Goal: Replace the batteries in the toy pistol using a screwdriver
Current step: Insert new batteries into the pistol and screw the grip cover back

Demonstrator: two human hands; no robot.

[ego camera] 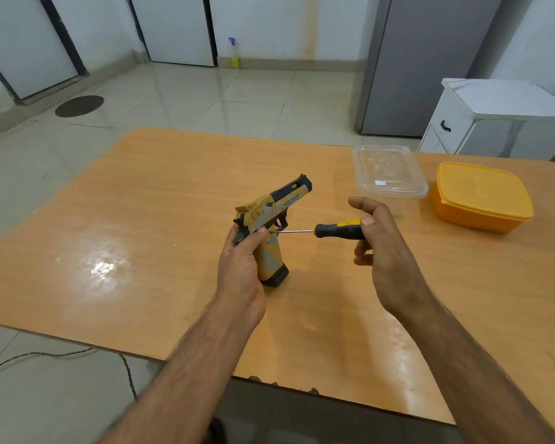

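Two bare forearms nearest the lens, reaching forward over the near edge of the wooden table (141,219).

Left hand (239,270): fingers wrapped round the grip of the toy pistol (269,216), thumb laid up the rear of the frame near the hammer, one fingertip (261,230) showing at the front, just above the grip. Clamped firmly on the toy. Pistol held upright over the table's middle, black magazine base down and close to the tabletop; contact with the wood impossible to tell. Long axis of the slide running from near-left to far-right, muzzle aimed away from the camera and up to the right, toward the clear plastic container (390,174). Yellow and grey body, black slide end.

Right hand (377,238): fingers loosely curled round the black-and-yellow handle of the screwdriver (334,230), thumb tip on the yellow end, index finger lifted and extended above the handle. Shaft lying almost level, pointing left, tip set against the pistol's side just above the grip, beside the left fingertip.

Further out on the table's right: clear container, and just beside it an orange lidded box (481,197), both well apart from the hands.
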